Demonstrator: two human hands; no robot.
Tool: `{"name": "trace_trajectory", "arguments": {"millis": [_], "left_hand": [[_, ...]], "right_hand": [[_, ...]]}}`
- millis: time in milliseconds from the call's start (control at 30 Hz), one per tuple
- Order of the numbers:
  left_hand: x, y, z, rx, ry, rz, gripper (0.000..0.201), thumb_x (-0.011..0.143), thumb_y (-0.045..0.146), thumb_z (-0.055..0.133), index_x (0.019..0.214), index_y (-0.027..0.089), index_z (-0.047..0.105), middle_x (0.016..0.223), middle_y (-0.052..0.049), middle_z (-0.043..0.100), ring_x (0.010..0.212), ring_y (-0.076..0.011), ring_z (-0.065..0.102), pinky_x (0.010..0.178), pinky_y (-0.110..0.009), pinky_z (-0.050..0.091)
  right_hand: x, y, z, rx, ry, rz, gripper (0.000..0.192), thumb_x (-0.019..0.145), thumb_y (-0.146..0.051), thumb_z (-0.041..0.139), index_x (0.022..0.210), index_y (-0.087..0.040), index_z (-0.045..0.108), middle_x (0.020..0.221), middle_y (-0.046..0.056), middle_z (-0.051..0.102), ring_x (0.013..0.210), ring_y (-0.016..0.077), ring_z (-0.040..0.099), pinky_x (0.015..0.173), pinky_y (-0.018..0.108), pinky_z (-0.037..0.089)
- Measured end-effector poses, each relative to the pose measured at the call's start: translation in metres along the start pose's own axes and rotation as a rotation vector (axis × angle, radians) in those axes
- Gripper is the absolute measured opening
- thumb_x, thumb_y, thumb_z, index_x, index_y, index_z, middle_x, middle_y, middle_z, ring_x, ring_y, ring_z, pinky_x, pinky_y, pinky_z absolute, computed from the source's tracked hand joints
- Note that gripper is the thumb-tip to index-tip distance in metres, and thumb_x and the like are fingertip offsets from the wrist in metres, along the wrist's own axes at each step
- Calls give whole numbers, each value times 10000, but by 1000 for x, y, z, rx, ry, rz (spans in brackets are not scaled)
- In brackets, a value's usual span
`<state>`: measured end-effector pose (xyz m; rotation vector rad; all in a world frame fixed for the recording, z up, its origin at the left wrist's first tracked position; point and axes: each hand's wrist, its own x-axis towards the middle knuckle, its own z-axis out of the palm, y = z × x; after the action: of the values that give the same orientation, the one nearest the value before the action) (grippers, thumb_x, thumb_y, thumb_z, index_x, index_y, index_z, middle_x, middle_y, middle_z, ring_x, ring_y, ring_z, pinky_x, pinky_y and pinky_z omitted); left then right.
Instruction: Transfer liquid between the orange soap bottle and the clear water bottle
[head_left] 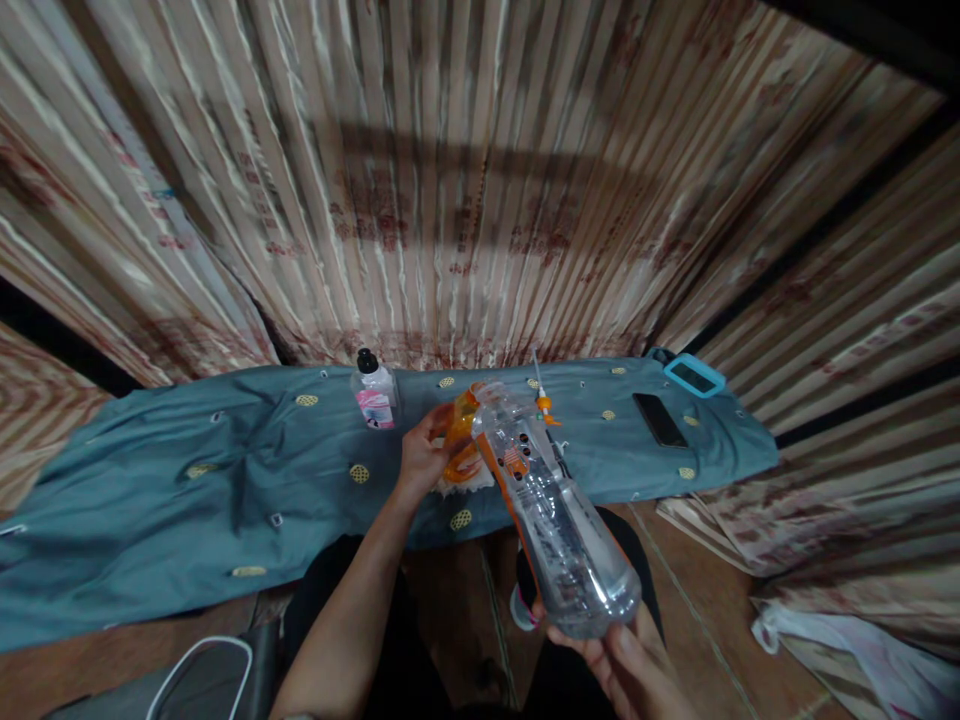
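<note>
Clear plastic bottle (566, 525): tilted, its base toward the person, its neck end against or just over the orange translucent container (456, 425); whether they touch, I cannot tell.
Right hand (626, 655): fingers grasping the bottle's base.
Left hand (426, 455): fingers curled around the orange container, left of the bottle's neck.
Pump top (545, 406): orange and white, lying just beyond the bottle, to its right.
Black-capped bottle (375, 395): upright, left of the clear bottle.
Smartphone (658, 419) and blue-framed device (695, 376): right of the clear bottle.
Teal patterned cloth (150, 500): beneath the clear bottle's neck end.
</note>
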<state>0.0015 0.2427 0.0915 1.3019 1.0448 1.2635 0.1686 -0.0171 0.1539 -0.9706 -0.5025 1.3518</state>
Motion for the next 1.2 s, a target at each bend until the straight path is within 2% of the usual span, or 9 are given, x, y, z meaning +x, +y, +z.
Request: {"name": "trace_trajectory", "arguments": {"millis": [167,400,733,1000,1200], "left_hand": [[0,0,0,-14,10,-1,655,518,369,884,1107,173,675,1123,-100,747,1039,-286,712,1009,-471,532],[0,-1,1,-27,13,0,668,511,387,885,1106,168,675,1113,-105,748,1032,-285,712,1009,-475,529],[0,-1,1,-25,15,-13,676,501,388,879,1103,155,677,1110,-110,751,1029,-288,712,995,-457,532],[0,0,1,-23,16,-23,680,503,377,878,1113,152,679,1116,-114,747,1014,-290,714,968,-462,547],[0,0,1,-26,1,6,651,519,385,873,1100,159,685,1114,-106,750,1045,-282,705,998,-451,531]], "right_hand": [[1,1,0,3,-46,12,381,753,-428,831,1117,-353,747,1061,61,849,933,326,798,819,472,615],[-2,0,7,22,47,-10,366,717,-418,863,1056,-304,784,994,71,859,868,295,807,748,396,640],[-2,-1,11,46,48,-7,406,694,-419,880,1070,-303,782,985,79,863,860,305,812,747,401,647],[0,0,1,39,-57,4,352,759,-392,839,1100,-337,774,1046,67,855,930,318,803,796,424,639],[-2,0,6,33,22,-5,364,735,-418,850,1082,-336,779,1012,46,859,895,313,808,771,404,639]]}}
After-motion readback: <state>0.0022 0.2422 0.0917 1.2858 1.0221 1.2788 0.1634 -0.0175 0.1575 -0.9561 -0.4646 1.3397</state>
